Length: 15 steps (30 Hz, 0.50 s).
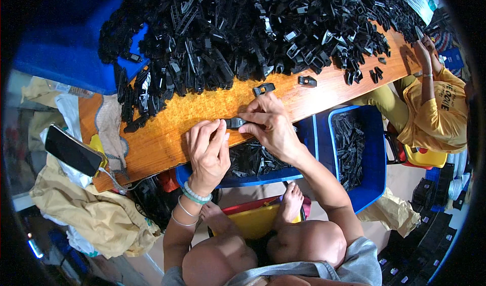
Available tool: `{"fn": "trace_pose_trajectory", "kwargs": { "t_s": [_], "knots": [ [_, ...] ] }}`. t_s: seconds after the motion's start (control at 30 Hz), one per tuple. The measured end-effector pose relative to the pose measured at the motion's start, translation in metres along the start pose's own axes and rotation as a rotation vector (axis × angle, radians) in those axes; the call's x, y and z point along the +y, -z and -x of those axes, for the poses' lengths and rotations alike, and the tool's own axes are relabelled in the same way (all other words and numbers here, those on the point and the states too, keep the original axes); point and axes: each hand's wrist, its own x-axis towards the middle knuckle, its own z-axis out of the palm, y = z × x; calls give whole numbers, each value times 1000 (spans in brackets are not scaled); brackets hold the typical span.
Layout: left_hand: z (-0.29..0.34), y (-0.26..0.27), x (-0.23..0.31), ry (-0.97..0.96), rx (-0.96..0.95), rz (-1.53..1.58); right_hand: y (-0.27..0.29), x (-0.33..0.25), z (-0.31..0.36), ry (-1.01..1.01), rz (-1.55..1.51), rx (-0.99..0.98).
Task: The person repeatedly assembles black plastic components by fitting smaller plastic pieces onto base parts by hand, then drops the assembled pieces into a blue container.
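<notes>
Black clip: mid-frame, between the two hands, over the front part of the wooden table; that is the small black clip being worked on.
Left hand: fingertips pinching the clip's left end.
Right hand: thumb and forefinger pinching its right end; a second clip lies just beyond the knuckles, touching or not, I can't tell.
Handling: I'd grip close to the ends, line things up by eye, then press straight and evenly; twisting could crack what looks like thin plastic.
Heap: loose black parts piled across the top of the frame.
Middle bin: blue bin below centre, partly under the table, holding black pieces.
Right bin: another blue bin, right of centre, with slim black pieces lying jumbled inside.
</notes>
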Motion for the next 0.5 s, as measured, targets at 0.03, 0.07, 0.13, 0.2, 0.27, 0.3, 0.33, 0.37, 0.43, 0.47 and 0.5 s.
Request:
{"fn": "trace_pose_trajectory", "kwargs": {
  "t_s": [0.03, 0.07, 0.13, 0.2, 0.27, 0.3, 0.33, 0.37, 0.43, 0.47, 0.5],
  "knots": [
    [-2, -1, 2, 2, 1, 20, -1, 0, 3, -28, -22, 15],
    [-6, 1, 3, 24, -24, 45, 1, 1, 4, -25, 1, 5],
    [-17, 7, -7, 61, -68, 181, 15, -2, 7, -12, 0, -88],
    [-28, 9, -16, 9, -4, 151, 36, -6, 8, 63, -155, -307],
    [-52, 8, -13, -21, -11, 2, 62, -5, 14, 14, -70, -436],
    [-63, 7, -12, -51, -23, -153, 67, -5, 14, 8, -18, -425],
    [-71, 4, -17, -55, -18, -156, 68, -5, 11, 6, 20, -323],
    [-78, 0, -25, -146, -74, -244, 63, -2, 8, 8, 23, -321],
    [-80, -5, -23, -240, -132, -328, 43, 13, 3, -56, 168, 63],
    [-78, -2, -11, -318, -102, -347, 38, 14, -2, -20, 318, 140],
    [-73, 1, 0, -395, -72, -366, 35, 19, -6, -25, 320, 144]
  ]
}}
